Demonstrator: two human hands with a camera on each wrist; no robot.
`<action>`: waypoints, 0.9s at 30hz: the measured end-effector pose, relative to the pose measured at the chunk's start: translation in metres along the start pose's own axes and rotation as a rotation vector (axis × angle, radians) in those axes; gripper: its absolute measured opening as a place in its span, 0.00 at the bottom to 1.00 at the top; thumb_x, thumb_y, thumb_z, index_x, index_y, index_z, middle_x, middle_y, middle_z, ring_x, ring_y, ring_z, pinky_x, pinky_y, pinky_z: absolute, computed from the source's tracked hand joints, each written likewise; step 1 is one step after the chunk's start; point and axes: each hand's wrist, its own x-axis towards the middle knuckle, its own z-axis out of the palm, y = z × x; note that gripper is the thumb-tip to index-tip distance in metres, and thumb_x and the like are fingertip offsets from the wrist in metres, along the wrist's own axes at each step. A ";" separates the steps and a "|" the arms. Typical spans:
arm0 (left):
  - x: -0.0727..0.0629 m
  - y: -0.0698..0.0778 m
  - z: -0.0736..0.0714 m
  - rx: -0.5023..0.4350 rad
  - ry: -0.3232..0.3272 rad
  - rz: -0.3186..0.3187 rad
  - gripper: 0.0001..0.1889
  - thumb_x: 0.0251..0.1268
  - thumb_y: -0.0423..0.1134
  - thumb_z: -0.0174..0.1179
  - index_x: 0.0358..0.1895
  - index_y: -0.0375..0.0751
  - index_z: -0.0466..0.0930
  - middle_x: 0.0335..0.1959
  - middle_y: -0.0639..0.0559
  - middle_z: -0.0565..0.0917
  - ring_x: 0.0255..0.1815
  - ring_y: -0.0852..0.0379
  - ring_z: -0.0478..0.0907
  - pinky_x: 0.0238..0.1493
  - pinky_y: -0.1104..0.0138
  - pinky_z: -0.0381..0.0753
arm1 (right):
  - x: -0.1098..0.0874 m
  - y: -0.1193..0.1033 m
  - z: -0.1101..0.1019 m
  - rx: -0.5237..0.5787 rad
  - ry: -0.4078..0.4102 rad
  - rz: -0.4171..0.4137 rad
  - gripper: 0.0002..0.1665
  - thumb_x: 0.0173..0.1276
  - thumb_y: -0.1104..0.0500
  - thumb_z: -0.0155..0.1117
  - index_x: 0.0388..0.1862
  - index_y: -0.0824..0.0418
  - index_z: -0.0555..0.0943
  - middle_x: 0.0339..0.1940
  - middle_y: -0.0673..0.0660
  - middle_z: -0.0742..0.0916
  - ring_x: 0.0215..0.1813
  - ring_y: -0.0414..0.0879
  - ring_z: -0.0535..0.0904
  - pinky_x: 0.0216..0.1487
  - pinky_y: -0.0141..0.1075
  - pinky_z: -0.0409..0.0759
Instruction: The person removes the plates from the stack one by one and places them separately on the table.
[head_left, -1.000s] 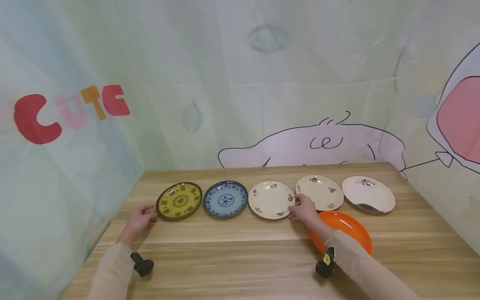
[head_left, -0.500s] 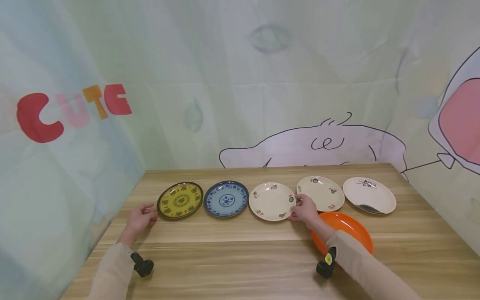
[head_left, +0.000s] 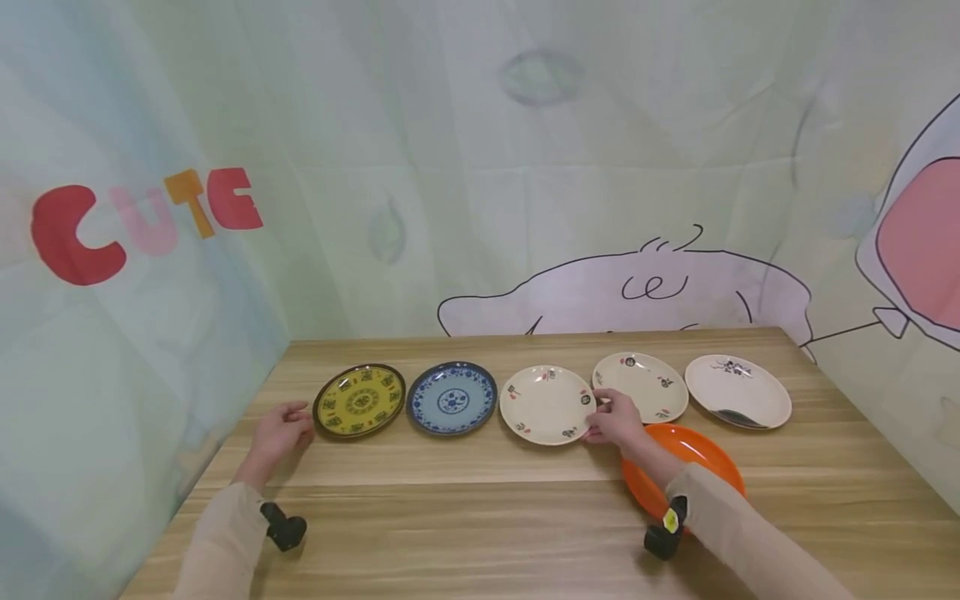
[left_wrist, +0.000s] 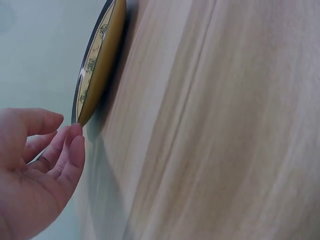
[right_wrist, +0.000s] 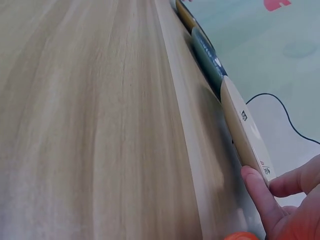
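My right hand (head_left: pixel 617 419) pinches the right rim of a round cream plate (head_left: pixel 546 405) with small red and black marks. In the right wrist view, the fingers (right_wrist: pixel 257 187) meet the edge of this plate (right_wrist: pixel 242 120) from both sides. At the left, my left hand (head_left: pixel 281 430) lies beside a yellow plate (head_left: pixel 360 401) with a dark patterned rim. Its fingertips (left_wrist: pixel 75 131) are right at that plate's edge in the left wrist view, the thumb apart from it. Between the yellow and cream plates sits a blue floral plate (head_left: pixel 452 398).
A second cream plate (head_left: pixel 640 386) and a white plate (head_left: pixel 735 390) with a dark drawing continue the row rightward. An orange plate (head_left: pixel 701 454) lies under the right forearm. All are on a wooden table (head_left: pixel 450 525), with a printed curtain (head_left: pixel 337 208) behind it.
The pinched cream plate has shifted slightly right and toward me, together with my right hand. My left hand stays almost in place beside the yellow plate.
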 end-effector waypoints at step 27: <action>0.008 0.037 0.035 -0.011 -0.055 0.085 0.24 0.60 0.26 0.48 0.60 0.19 0.59 0.50 0.26 0.70 0.39 0.48 0.77 0.41 0.62 0.81 | -0.032 -0.005 0.024 0.061 -0.156 -0.037 0.31 0.55 0.77 0.55 0.60 0.73 0.65 0.31 0.64 0.78 0.19 0.44 0.78 0.23 0.38 0.82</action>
